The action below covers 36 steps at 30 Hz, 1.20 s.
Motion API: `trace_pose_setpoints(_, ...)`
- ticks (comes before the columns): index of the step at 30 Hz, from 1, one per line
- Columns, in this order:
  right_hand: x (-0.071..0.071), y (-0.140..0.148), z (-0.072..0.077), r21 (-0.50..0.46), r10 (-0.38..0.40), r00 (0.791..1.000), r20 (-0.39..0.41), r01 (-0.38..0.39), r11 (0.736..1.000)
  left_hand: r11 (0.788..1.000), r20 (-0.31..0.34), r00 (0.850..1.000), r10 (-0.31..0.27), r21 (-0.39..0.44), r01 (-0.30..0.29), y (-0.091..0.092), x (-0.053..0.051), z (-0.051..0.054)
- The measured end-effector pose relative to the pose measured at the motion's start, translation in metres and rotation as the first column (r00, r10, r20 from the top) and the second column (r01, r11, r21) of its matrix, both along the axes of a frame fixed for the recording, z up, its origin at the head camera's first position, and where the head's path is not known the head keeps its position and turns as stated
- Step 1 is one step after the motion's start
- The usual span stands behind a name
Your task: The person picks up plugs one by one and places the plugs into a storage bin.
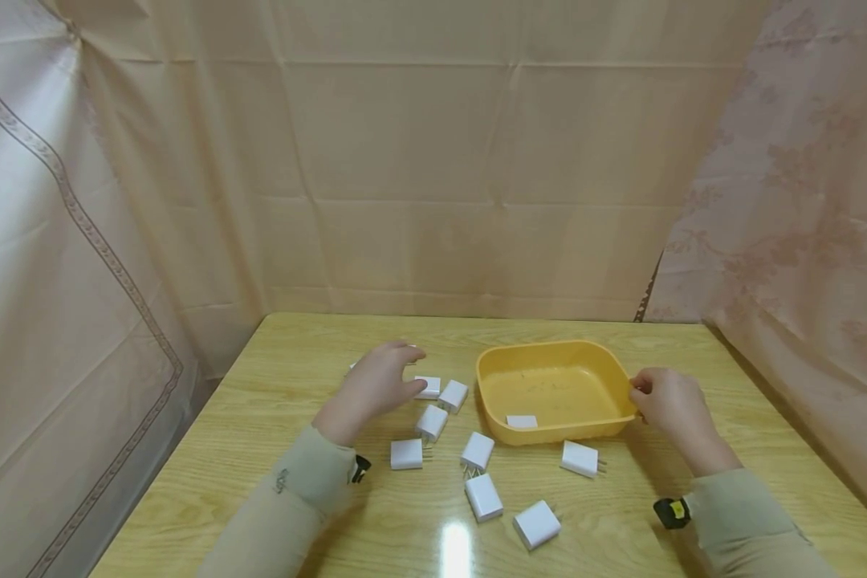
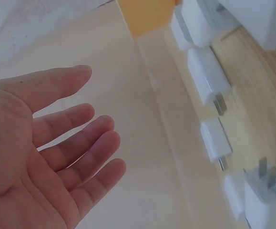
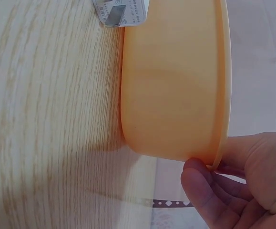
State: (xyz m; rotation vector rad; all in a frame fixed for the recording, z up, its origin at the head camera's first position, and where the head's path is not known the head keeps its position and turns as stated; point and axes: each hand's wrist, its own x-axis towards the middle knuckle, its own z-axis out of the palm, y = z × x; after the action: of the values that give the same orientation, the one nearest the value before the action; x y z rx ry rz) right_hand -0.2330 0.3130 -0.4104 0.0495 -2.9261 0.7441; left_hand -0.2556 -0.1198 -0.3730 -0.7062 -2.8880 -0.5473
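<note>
My left hand (image 1: 376,384) hovers over the white plug adapters left of the yellow basket, fingers relaxed and apart; in the left wrist view the hand (image 2: 66,148) holds nothing. Close to its thumb lies a white adapter (image 1: 429,388), with another adapter (image 1: 453,396) beside it. The right hand (image 1: 672,405) pinches the right rim of the yellow basket (image 1: 559,432); in the right wrist view the thumb and fingers of that hand (image 3: 238,183) grip the edge of the basket (image 3: 176,86). One white adapter (image 1: 522,421) lies inside the basket.
Several more adapters lie on the wooden table (image 1: 260,482), among them one (image 1: 406,454) near the left sleeve, one (image 1: 537,524) at the front and one (image 1: 580,458) just before the basket. A beige curtain (image 1: 405,160) hangs behind the table.
</note>
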Motion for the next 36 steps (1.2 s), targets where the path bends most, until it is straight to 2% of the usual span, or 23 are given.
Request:
trace_pose_setpoints(5, -0.001, 0.000, 0.001, 0.000, -0.012, 1.000, 0.018, 0.012, 1.000, 0.999, 0.026, 0.999, 0.032, 0.018, -0.033, -0.008, 0.001, -0.002)
trace_pose_setpoints(9, -0.001, 0.000, 0.001, -0.002, -0.023, 0.999, 0.033, 0.023, 1.000, 0.998, 0.017, 0.999, 0.044, 0.050, -0.045, -0.015, 0.002, -0.004)
trace_pose_setpoints(14, -0.002, 0.000, 0.001, -0.002, -0.023, 0.999, 0.035, 0.023, 1.000, 0.996, 0.005, 0.998, 0.067, 0.052, -0.067, -0.025, 0.001, -0.006)
trace_pose_setpoints(19, -0.002, -0.001, 0.001, 0.003, -0.026, 0.999, 0.038, 0.026, 1.000, 0.994, 0.038, 0.995, 0.096, 0.056, -0.098, -0.033, 0.001, -0.006)
trace_pose_setpoints(23, -0.001, -0.001, 0.002, 0.001, -0.028, 0.999, 0.042, 0.028, 1.000, 0.994, 0.047, 0.995, 0.091, 0.063, -0.094, -0.036, 0.001, -0.007)
trace_pose_setpoints(29, -0.002, -0.001, 0.002, -0.002, -0.026, 0.998, 0.050, 0.027, 1.000, 0.994, 0.026, 0.997, 0.075, 0.072, -0.077, -0.038, 0.000, -0.011)
trace_pose_setpoints(36, -0.003, 0.000, 0.000, 0.002, -0.022, 0.999, 0.046, 0.022, 1.000, 0.993, 0.055, 0.993, 0.107, 0.048, -0.110, -0.043, -0.001, -0.016)
